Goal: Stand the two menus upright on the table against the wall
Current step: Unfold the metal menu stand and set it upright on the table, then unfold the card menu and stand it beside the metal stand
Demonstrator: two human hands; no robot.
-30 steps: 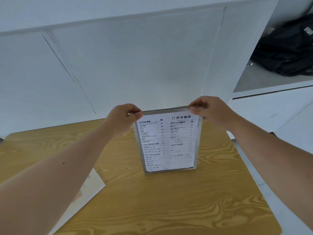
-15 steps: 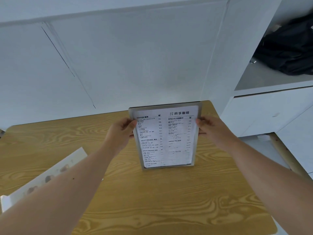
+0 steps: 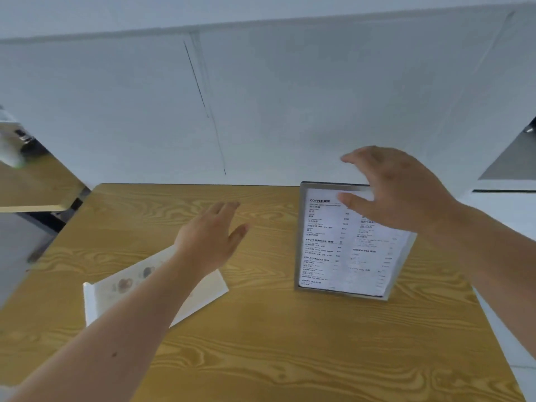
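Fingers (image 3: 352, 198) spread before flat framed menu (image 3: 327, 250)

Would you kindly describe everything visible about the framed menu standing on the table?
The framed menu is a white printed sheet in a thin grey, metal-looking frame. Headings such as COFFEE, FRUIT DRINKS and COLD DRINKS are readable; the smaller print is blurred. It stands upright on its lower edge on the wooden table, right of centre, near the white wall; whether it touches the wall cannot be told. The right hand is open in front of its upper right corner, hiding it, apparently without gripping it.
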